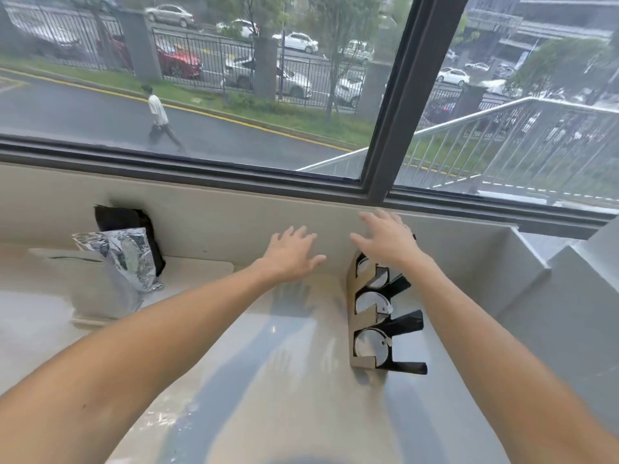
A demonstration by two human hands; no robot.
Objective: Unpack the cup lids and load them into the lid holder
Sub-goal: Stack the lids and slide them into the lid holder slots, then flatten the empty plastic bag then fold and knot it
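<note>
A café or drinks-shop counter by a street window.
A glossy counter (288, 380) carries a lid holder (368, 316) with white lids (370, 343) on the right; the far window (201, 95) shows road, fence and parked cars.

text: none legible | labels: none | signs: none readable

Top of lid holder (360, 316) covered by right hand (388, 241); contact between them not determinable. Uppermost slot partly masked, lid there seen only as sliver. Both forearms cut by lower frame edge. Left of holder, contents of crinkled plastic bag (129, 257) blurred by reflections, not identifiable. Dark object (117, 219) behind bag mostly hidden, kind unclear.
</note>
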